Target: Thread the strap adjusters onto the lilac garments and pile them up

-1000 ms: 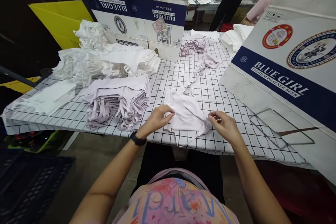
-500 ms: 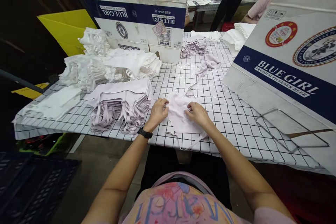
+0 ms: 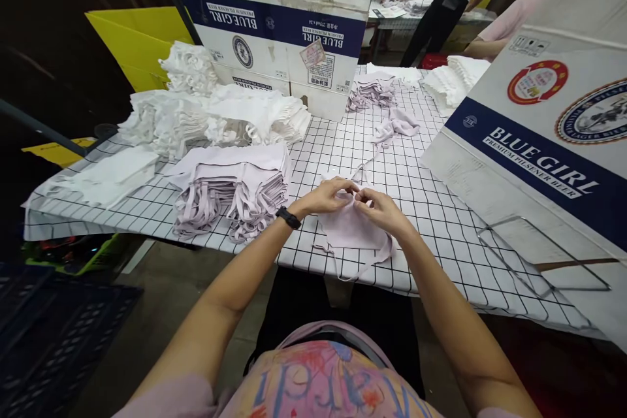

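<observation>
Grid-cloth counter (image 3: 441,209) carries a Blue Girl carton (image 3: 279,26), white piles (image 3: 215,114) left of it, lilac stack (image 3: 235,192) in front, second carton (image 3: 543,144) right.

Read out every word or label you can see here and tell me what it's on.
"BLUE GIRL PREMIUM PILSENER BEER": side of the right carton.
"BLUE GIRL", upside down, twice: blue band of the back carton.
Sticker and red seal: too small to read.
Shirt print: upside-down letters, unclear.
</observation>
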`<state>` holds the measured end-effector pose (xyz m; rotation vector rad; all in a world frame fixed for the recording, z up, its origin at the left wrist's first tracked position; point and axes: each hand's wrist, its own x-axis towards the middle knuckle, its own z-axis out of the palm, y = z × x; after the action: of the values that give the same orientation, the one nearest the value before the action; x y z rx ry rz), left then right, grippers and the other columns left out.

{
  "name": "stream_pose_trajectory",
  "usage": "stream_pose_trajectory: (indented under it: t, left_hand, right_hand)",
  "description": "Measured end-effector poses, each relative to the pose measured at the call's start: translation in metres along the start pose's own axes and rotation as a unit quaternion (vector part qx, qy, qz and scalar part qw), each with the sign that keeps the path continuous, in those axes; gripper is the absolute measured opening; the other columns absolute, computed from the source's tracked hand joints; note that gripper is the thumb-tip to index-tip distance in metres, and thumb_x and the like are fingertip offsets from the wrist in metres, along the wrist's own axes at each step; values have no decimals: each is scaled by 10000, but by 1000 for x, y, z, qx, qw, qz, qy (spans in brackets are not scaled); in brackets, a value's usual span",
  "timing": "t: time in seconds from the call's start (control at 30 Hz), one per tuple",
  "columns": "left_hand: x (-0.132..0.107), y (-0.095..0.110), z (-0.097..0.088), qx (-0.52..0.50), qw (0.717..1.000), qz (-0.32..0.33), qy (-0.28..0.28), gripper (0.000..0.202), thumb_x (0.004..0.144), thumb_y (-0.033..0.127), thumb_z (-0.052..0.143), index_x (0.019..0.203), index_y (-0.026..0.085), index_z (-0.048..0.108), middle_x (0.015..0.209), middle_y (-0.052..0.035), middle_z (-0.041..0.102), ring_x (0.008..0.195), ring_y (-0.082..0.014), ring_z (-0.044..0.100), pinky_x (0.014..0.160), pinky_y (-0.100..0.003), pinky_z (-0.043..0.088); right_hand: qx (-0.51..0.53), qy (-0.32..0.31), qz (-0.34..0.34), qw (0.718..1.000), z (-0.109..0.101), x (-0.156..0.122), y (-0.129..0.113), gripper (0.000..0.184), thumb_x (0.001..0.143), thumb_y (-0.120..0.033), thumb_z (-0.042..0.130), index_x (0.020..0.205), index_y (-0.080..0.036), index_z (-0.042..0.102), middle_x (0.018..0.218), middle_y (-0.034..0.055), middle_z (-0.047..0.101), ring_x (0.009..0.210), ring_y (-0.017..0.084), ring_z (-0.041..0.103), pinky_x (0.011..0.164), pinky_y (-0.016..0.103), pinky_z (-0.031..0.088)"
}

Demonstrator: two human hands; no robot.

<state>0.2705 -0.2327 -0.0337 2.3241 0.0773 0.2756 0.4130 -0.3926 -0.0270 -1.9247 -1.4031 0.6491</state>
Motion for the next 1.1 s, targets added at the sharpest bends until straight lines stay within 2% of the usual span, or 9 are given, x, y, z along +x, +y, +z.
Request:
stream_pose_trajectory:
  t: [0.07, 0.17, 0.3, 0.37, 0.47, 0.6, 0.8, 1.1]
  left_hand:
    - [4, 10, -11, -54, 998, 18, -28, 243, 868, 284, 704, 1099, 210, 714, 1118, -62, 722, 1069, -230, 626, 962, -396, 493]
    - [3, 30, -29, -98, 994, 19, -38, 256, 836, 403, 767, 980, 192, 750, 1021, -63, 725, 992, -217, 631, 889, -353, 488]
    - [2, 58, -42, -174, 983, 35, -47, 270, 851, 427, 763, 922, 167, 748, 969, -68, 720, 954, -198, 640, 877, -343, 484]
    - [3, 69, -44, -211, 975, 52, -41, 267, 868, 419, 757, 907, 156, 743, 935, -67, 716, 929, -189, 643, 859, -336, 487]
    - [4, 85, -49, -233, 970, 62, -26, 271, 865, 415, 773, 871, 146, 737, 881, -55, 701, 853, -160, 632, 789, -304, 484]
    - [-1, 101, -64, -234, 971, 41, -30, 281, 847, 402, 798, 806, 133, 726, 781, -23, 663, 728, -109, 573, 646, -242, 424]
    - [-20, 104, -85, -219, 975, -11, -28, 331, 815, 448, 819, 809, 125, 745, 752, -29, 649, 680, -113, 565, 553, -221, 387]
    - [-49, 96, -102, -201, 979, -5, 20, 336, 813, 483, 818, 822, 151, 767, 785, -45, 687, 711, -123, 598, 583, -218, 437]
  right_hand:
    - [46, -23, -12, 999, -15, -11, -9, 221, 912, -417, 574, 869, -209, 635, 865, 10, 664, 691, 146, 523, 637, 287, 398]
    - [108, -57, -15, 992, -36, -25, -24, 250, 928, -451, 591, 889, -210, 644, 864, 16, 639, 753, 155, 533, 656, 290, 412]
    - [227, -103, -19, 968, -55, -39, -44, 281, 928, -488, 643, 939, -207, 644, 867, 22, 632, 775, 153, 565, 699, 295, 471]
    - [269, -116, -12, 956, -63, -43, -54, 306, 917, -511, 672, 953, -208, 652, 867, 26, 649, 746, 151, 591, 673, 292, 497]
    - [264, -107, -5, 959, -76, -49, -67, 342, 900, -544, 700, 968, -209, 679, 842, 32, 663, 669, 151, 607, 590, 287, 515]
    - [218, -61, -15, 974, -99, -56, -77, 360, 864, -558, 738, 872, -201, 689, 745, 27, 634, 616, 153, 594, 553, 287, 514]
    - [201, 52, -38, 977, -129, -67, -69, 334, 819, -523, 792, 801, -203, 696, 743, 14, 596, 659, 130, 528, 597, 270, 454]
    - [193, 86, 5, 977, -148, -85, -61, 400, 712, -577, 831, 746, -207, 682, 697, 9, 574, 618, 137, 492, 567, 291, 406]
